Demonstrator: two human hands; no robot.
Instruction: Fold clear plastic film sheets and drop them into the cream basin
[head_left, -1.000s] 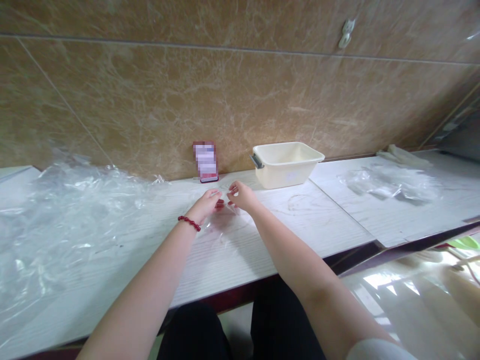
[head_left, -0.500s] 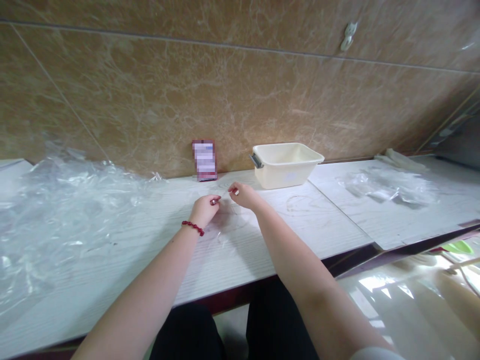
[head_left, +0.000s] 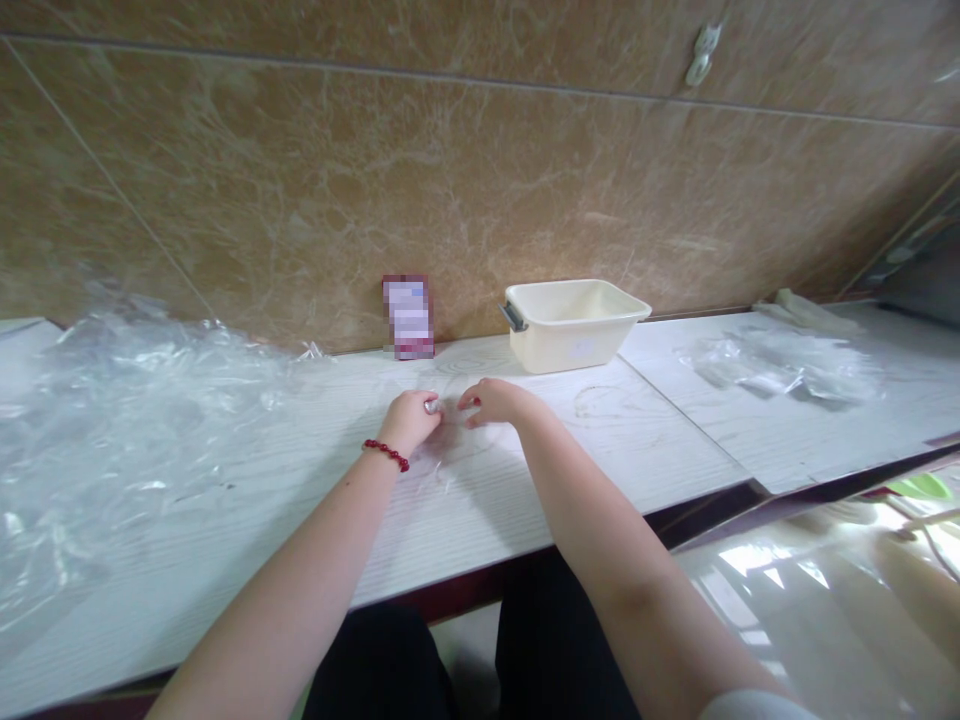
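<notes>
My left hand (head_left: 412,420), with a red bead bracelet (head_left: 386,453) at its wrist, is closed in a pinch on a thin clear plastic bag (head_left: 444,440). The bag is see-through and its outline is hard to follow on the white tabletop. Just to the right, my right hand (head_left: 495,402) has its thumb and fingers apart, close to the bag's edge. A small gap separates the two hands. Behind the right hand stands a cream plastic bin (head_left: 562,345) with a grey handle; its floor is hidden.
A broad heap of crumpled clear plastic (head_left: 142,430) covers the left of the white table (head_left: 465,560). Clear bags (head_left: 787,368) lie at the right. A phone-like red-edged object (head_left: 409,318) leans on the tiled wall (head_left: 300,200), and a pale cloth-like bundle (head_left: 806,312) rests far right.
My right hand has moved slightly toward me and its fingers have spread from a pinch. The left hand stays nearly in place, still pinching.
</notes>
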